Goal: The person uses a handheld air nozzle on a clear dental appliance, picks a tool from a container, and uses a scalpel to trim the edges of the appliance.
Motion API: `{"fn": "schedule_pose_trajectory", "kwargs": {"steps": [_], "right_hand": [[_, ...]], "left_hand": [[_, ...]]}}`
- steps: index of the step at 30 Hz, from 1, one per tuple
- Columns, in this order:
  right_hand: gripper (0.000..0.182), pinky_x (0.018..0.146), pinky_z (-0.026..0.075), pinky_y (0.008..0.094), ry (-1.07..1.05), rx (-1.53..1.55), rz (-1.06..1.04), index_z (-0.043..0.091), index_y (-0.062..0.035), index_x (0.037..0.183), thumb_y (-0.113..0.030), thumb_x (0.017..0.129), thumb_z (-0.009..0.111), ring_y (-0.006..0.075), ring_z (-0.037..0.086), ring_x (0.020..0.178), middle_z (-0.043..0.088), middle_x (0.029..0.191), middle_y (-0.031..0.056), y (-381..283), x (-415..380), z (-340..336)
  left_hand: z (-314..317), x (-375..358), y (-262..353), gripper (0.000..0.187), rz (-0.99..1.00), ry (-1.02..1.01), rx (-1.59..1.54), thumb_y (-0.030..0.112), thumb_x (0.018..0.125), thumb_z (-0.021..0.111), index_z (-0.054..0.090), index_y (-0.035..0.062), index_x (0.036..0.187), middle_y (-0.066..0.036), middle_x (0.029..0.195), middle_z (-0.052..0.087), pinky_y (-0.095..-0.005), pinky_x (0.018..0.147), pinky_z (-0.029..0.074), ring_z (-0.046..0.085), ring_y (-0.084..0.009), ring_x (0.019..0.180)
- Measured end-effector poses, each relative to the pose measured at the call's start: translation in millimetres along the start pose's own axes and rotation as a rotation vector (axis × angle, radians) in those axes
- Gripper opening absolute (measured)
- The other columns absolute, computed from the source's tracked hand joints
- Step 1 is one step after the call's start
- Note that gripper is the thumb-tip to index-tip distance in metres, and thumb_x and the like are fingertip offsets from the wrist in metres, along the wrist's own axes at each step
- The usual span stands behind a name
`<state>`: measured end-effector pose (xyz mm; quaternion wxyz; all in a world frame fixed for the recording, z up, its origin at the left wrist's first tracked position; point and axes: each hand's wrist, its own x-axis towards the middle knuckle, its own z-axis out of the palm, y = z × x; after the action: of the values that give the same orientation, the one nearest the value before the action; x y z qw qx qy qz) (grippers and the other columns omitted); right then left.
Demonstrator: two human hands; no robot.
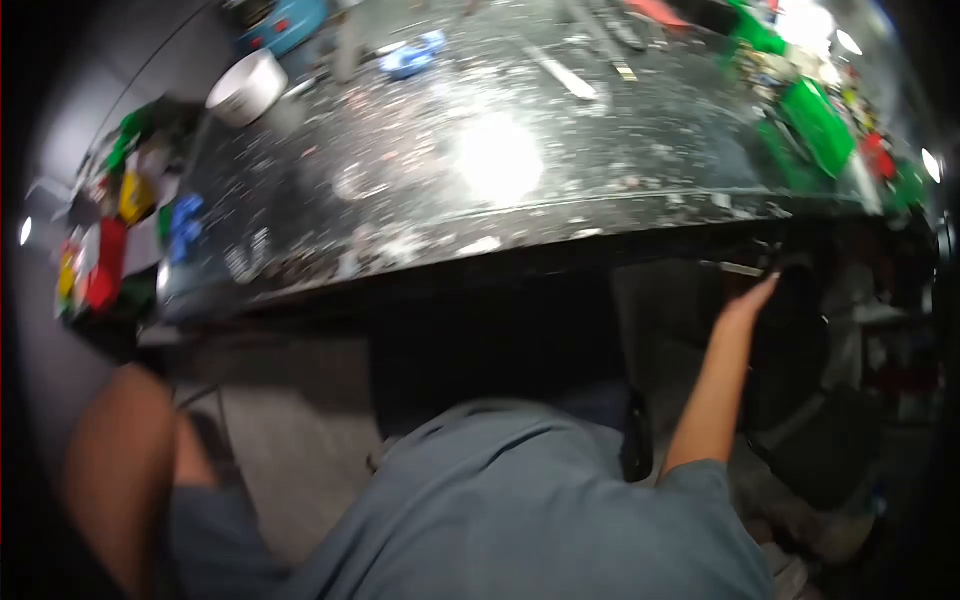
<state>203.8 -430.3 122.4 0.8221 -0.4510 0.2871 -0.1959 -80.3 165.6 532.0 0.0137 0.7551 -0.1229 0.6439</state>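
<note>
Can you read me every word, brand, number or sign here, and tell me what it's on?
No text is readable.
Red item at left: too blurred.
Green item at right: too blurred.
White round container: no lettering I can make out.

One hand, one table and two blue scraps show.

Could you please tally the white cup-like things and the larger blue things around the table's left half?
White cup-like thing: 1
Blue things: 3 (far crumpled piece, left-edge piece, rounded object)
Total: 4
</note>
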Motion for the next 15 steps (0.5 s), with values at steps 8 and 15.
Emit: {"fn": "schedule_pose_trajectory", "kwargs": {"steps": [8, 15], "right_hand": [[0.047, 0.094, 0.045, 0.0414, -0.399, -0.111, -0.279, 0.05, -0.0121, 0.131, -0.044, 0.096, 0.044, 0.0242, 0.051, 0.115, 0.051, 0.13, 0.0075, 31.6, 18.5, 10.7], [0.052, 0.105, 0.034, 0.0389, -0.517, 0.038, -0.305, 0.039, -0.0088, 0.142, -0.035, 0.097, 0.046, 0.0235, 0.043, 0.126, 0.044, 0.141, 0.0084, 76.8, 41.8, -24.9]], "left_hand": [[159.6, -113.2, -39.2, 0.087, -0.671, -0.616, -0.033, 0.051, 0.074, 0.075, 0.043, -0.0018, 0.134, -0.021, 0.12, 0.059, -0.0377, 0.095, 0.046, 0.058, -0.0274, 0.111], [208.0, -190.9, -121.1, 0.111, -0.891, -0.72, 0.167, 0.055, 0.051, 0.087, 0.044, -0.0132, 0.128, -0.027, 0.116, 0.06, -0.0382, 0.09, 0.049, 0.062, -0.0333, 0.106]]}}
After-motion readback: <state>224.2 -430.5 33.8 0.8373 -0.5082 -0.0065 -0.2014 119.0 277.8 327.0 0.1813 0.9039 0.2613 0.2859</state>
